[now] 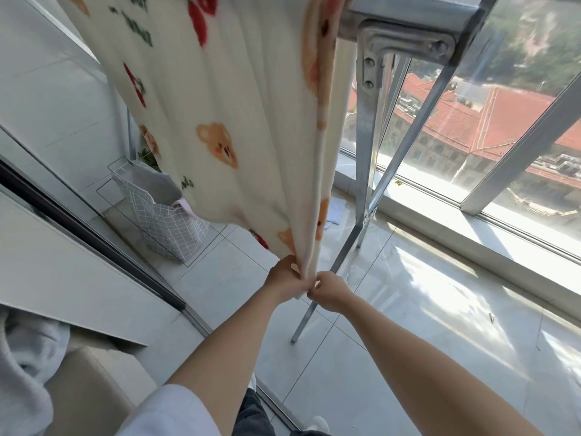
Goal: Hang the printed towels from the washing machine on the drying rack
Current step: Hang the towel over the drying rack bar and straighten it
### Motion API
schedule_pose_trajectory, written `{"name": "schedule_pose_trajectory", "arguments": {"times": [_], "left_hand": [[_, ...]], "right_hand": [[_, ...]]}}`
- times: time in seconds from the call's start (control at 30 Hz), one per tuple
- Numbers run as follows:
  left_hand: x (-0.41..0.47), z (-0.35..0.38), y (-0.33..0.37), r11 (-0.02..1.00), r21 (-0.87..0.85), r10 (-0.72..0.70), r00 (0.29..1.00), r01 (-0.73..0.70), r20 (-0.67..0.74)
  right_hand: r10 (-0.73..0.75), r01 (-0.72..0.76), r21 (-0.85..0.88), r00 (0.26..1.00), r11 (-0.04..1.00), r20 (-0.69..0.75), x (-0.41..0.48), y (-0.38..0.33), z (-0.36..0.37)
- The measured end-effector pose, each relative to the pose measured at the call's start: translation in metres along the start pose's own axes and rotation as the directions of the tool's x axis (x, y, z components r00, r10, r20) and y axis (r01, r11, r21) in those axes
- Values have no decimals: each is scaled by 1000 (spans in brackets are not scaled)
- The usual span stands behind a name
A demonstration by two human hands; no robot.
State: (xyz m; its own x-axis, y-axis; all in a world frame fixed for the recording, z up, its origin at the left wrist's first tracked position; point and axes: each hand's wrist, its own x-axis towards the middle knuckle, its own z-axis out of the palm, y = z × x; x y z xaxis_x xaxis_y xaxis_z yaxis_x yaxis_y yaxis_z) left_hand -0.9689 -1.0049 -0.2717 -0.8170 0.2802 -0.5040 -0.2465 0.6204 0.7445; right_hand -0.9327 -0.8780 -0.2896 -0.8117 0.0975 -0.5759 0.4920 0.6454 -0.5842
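A cream towel printed with brown bears and red flowers (239, 99) hangs from the top of the silver metal drying rack (405, 26). Its long axis runs downward, and the lower end narrows to a gathered corner pointing at the floor. The left hand (284, 280) and the right hand (330, 292), touching side by side, both curl their fingers tightly around this corner. A grey checked fabric basket (171, 221) stands behind.

Tiled floor (408, 357): drying rack (364, 152), checked basket (169, 221) (wire-framed) standing.
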Motion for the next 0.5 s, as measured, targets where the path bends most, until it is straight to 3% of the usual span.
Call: {"name": "schedule_pose_trajectory", "arguments": {"times": [0.1,0.23,0.4,0.5], "left_hand": [[-1,-14,4,998,60,28,996,-33,80],[-1,-47,15,999,52,7,1000,-6,-22],[-6,-110,33,998,-18,61,982,-65,-178],[-5,-163,46,991,-18,121,951,-131,-286]], "right_hand": [[121,-111,-89,985,990,125,-2,-4,-7],[162,-139,-127,968,982,194,-8,-34,-18],[-17,51,-141,972,989,233,-18,-117,-19],[-175,188,-81,972,979,154,-25,-181,-27]]}}
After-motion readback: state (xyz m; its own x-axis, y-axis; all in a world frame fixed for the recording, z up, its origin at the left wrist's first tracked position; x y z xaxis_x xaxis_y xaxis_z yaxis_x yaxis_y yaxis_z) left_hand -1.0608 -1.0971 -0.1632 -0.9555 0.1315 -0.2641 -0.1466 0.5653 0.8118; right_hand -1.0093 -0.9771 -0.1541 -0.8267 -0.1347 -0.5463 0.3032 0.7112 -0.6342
